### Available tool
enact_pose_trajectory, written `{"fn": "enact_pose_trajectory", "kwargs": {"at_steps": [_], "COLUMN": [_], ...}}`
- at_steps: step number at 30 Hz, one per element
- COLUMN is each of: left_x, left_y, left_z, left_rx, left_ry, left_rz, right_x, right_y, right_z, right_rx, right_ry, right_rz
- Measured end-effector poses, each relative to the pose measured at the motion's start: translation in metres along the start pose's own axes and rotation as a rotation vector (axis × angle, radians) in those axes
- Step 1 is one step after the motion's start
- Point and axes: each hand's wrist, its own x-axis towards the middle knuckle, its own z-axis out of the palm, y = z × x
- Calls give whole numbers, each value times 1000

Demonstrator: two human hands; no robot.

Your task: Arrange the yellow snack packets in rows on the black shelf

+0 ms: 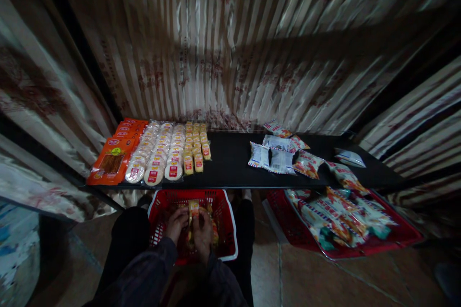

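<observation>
Over a red basket with a white rim (233,230), my left hand (176,224) and my right hand (203,233) are close together around a small yellow packet (193,208). The packet stands upright between my fingers, its orange and white label facing me. Both hands are closed on its sides. Beneath them, more yellow packets lie in the basket, partly hidden by my hands. On the black shelf just beyond, similar yellow packets (199,160) stand in short rows beside rows of round white crackers (154,168) in clear wrap.
Orange bags (112,163) lie at the shelf's left end. White and red snack bags (281,160) are scattered on its right part. A second red basket (406,236), full of snack bags, is at the lower right. Striped curtain (216,48) hangs behind the shelf (230,172).
</observation>
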Motion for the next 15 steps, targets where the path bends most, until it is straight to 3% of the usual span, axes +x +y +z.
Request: {"fn": "enact_pose_trajectory", "kwargs": {"at_steps": [4, 15], "left_x": [-4, 3], "left_y": [11, 31], "left_z": [19, 55], "left_rx": [15, 165], "left_ry": [-13, -66], "left_rz": [74, 224], "right_x": [10, 39], "right_y": [-11, -36], "right_z": [-8, -23], "right_rx": [-24, -120], "right_ry": [27, 163], "right_rz": [19, -126]}}
